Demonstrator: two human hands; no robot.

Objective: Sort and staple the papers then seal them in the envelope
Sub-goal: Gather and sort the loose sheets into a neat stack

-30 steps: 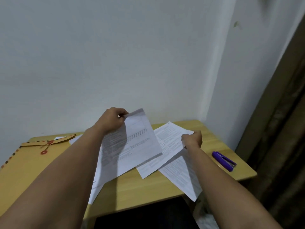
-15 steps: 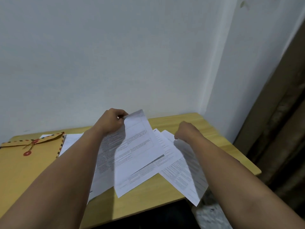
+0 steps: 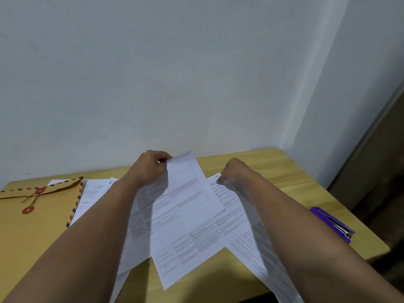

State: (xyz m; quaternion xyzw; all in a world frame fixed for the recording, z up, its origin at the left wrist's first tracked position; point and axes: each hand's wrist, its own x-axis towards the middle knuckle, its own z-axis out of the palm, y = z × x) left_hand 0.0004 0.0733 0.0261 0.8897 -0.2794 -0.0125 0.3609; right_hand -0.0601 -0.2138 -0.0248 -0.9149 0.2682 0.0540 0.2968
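Note:
Several printed white papers [image 3: 188, 215] lie fanned out on the wooden table [image 3: 284, 171]. My left hand [image 3: 150, 167] pinches the top edge of the uppermost sheet and lifts that edge off the pile. My right hand [image 3: 234, 170] grips the top corner of a sheet marked 3 [image 3: 225, 193] to the right. A brown string-tie envelope [image 3: 32, 215] with red discs lies flat at the table's left, its flap shut. A purple stapler [image 3: 332, 224] rests near the table's right edge, apart from both hands.
A white wall rises directly behind the table, and a second wall meets it at the right corner. One sheet [image 3: 269, 272] overhangs the table's front edge beneath my right forearm. A dark curtain or door hangs at the far right.
My right hand slid the sheet marked 3 leftward under the lifted sheet and now pinches its top corner. My left hand keeps its hold. The view shifted, bringing the stapler back in.

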